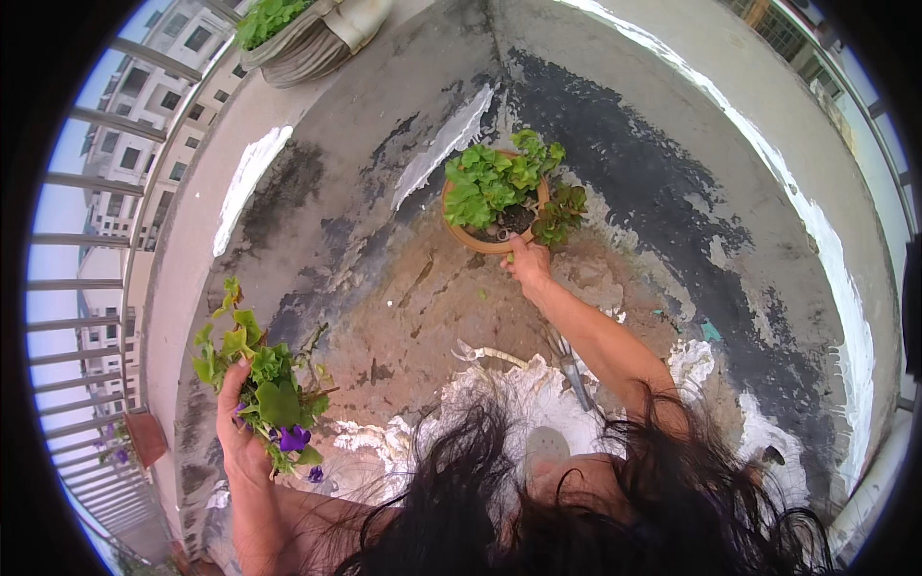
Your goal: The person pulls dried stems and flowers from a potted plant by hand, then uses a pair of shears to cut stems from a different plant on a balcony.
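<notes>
My left hand [241, 432] is closed around a bunch of leafy green cuttings [277, 403] with purple flowers [294, 438] among the stems. Ahead of me, my right hand [529, 265] grips the near rim of a round terracotta-coloured plant pot [475, 243], thumb over the edge. Bright green lobed leaves [472, 187] fill much of the pot, and dark soil shows at its near right. A reddish-green clump of leaves [560, 214] hangs over the pot's right side. Hair covers the lower part of the view.
A metal hand tool [573, 371] lies on the floor below my right forearm, beside a pale curved piece [493, 353]. Peeling concrete walls [648, 165] meet behind the pot. A grey planter [310, 47] stands on the left ledge by a metal railing [86, 284]; a reddish flowerpot [146, 438] is lower left.
</notes>
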